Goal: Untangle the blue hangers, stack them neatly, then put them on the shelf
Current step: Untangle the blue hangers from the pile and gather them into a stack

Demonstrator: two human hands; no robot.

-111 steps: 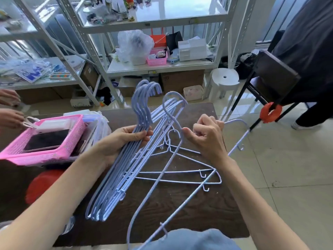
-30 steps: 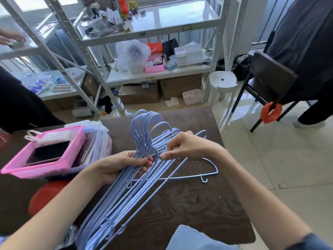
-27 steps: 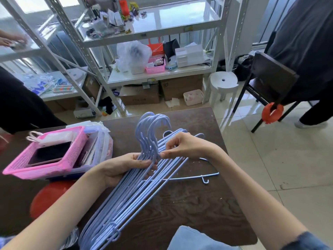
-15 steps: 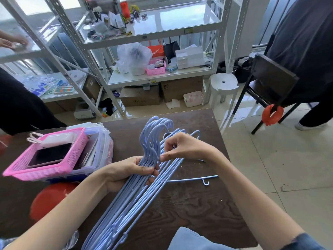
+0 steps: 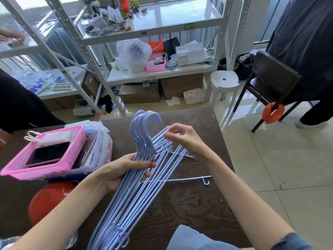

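Your left hand is closed around the necks of the blue hangers, stacked w/ hooks together over the brown table. Your right hand pinches their upper arms lightly, fingers half curled.

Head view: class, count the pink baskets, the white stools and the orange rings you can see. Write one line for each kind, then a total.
Pink baskets: 2
White stools: 1
Orange rings: 1
Total: 4
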